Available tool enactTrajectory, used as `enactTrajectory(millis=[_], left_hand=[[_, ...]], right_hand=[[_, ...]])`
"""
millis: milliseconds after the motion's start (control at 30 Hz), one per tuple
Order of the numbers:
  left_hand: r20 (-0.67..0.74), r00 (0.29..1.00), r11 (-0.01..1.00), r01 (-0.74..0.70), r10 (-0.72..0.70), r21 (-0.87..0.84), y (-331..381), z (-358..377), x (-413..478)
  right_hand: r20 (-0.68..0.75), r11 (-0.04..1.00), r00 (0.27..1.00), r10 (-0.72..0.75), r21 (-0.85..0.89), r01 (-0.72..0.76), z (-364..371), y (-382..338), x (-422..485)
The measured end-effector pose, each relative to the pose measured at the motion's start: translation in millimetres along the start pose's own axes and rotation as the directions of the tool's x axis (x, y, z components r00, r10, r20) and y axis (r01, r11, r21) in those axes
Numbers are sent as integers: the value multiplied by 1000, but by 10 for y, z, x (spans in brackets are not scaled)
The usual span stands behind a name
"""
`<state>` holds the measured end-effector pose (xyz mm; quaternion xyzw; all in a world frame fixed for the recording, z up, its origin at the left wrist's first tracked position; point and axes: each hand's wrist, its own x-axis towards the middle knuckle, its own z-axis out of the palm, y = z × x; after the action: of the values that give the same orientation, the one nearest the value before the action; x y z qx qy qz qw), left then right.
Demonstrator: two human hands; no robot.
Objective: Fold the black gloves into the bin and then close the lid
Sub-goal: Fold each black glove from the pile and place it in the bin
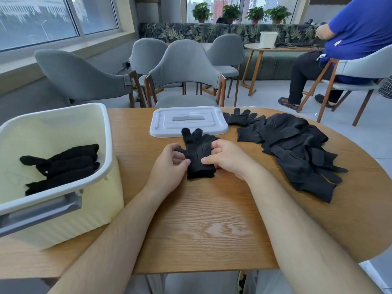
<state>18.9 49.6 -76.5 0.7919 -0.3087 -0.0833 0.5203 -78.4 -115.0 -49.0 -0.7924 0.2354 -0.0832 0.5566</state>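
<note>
At the centre of the frame a black glove (198,153) lies flat on the wooden worktop (201,219), held from both sides. The left hand (169,164) grips its left edge, fingers curled in and thumb tip pressed against the fabric near the cuff. The right hand (227,158) grips the right edge, thumb laid across the top of the glove and fingers curled against its side. The glove's cuff points toward the lower frame, and its fingers spread toward the upper frame, where the tips reach the near edge of the lid (188,122).

The lid is white with a grey inset handle and lies flat on the worktop just above the held glove, well apart from the bin (109,134). The bin stands open on the left side of the frame, cream-walled with a white rim and a grey handle at its near end. Inside it, folded gloves (63,166) rest in a loose stack.

On the right side of the frame a pile of black gloves (297,149) sprawls across the worktop, unfolded and overlapping.

Beyond the worktop, in the upper frame, stand grey chairs (184,68), and a person in a blue top (358,28) sits at upper right.
</note>
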Motion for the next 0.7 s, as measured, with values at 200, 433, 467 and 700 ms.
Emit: enactTrajectory(millis=[200, 433, 467, 700], left_hand=[[-36, 999, 1000, -7, 8, 20, -27, 14, 2], [-36, 999, 1000, 11, -10, 26, -27, -48, -17], [-22, 1000, 1000, 11, -11, 27, -22, -55, -22], [-8, 977, 953, -205, 212, 222, -48, -4, -102]], right_hand=[[45, 999, 999, -11, -33, 12, -17, 2, -23], [-89, 996, 995, -37, -78, 30, 116, 3, -7], [-100, 997, 994, -33, -70, 26, 131, 7, -4], [-205, 928, 979, -2, -365, -75, 244, -5, -49]])
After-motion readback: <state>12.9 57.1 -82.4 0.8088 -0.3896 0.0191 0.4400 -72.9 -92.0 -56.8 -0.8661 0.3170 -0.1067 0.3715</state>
